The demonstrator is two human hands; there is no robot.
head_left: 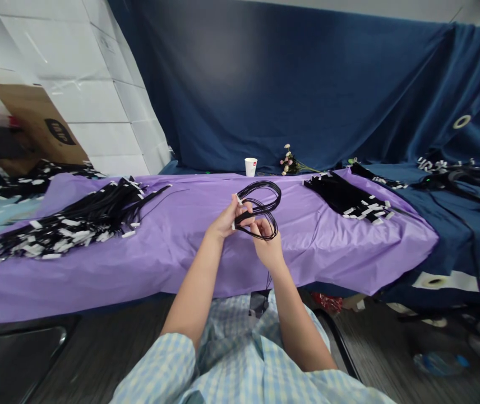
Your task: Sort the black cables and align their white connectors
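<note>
A black cable [277, 196] is coiled in several loops above the purple cloth [206, 224]. My left hand [228, 219] is closed on the coil's left side, where white pieces show at the fingers. Below the loops, my right hand [267, 238] has its fingers pressed together on the lower part of the coil. A large pile of black cables with white tags [97, 213] lies to the left on the cloth. Another tagged black bundle [341, 193] rests to the right.
A white paper cup [250, 166] and some flowers [289, 163] stand at the cloth's back edge, before a blue curtain [286, 84]. Cardboard [42, 118] is at the far left. More black cables [454, 179] lie on the right-hand blue surface.
</note>
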